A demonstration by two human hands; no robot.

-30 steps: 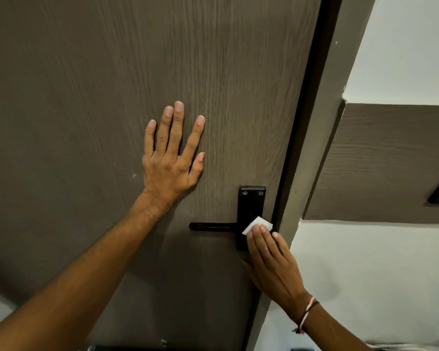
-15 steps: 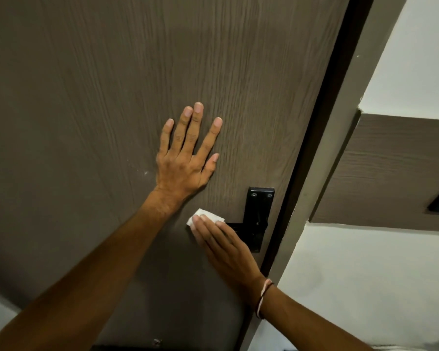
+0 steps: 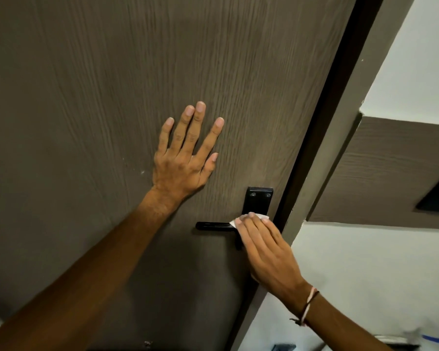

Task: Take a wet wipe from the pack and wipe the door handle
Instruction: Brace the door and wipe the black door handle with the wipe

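Note:
A black lever door handle (image 3: 213,226) with a black backplate (image 3: 258,200) is mounted on a brown wood-grain door (image 3: 112,84). My right hand (image 3: 266,249) presses a small white wet wipe (image 3: 235,221) against the handle where the lever meets the backplate; only the wipe's edges show past my fingertips. My left hand (image 3: 185,158) lies flat on the door above and left of the handle, fingers spread, holding nothing. The wipe pack is not in view.
The door frame (image 3: 322,160) runs diagonally to the right of the handle. Beyond it are a white wall (image 3: 365,274) and a brown wood-grain panel (image 3: 390,173). Some blurred objects (image 3: 436,338) sit at the bottom right corner.
My right hand slid the wipe left along the lever to its free end, then back right to the backplate. My left hand stayed flat on the door.

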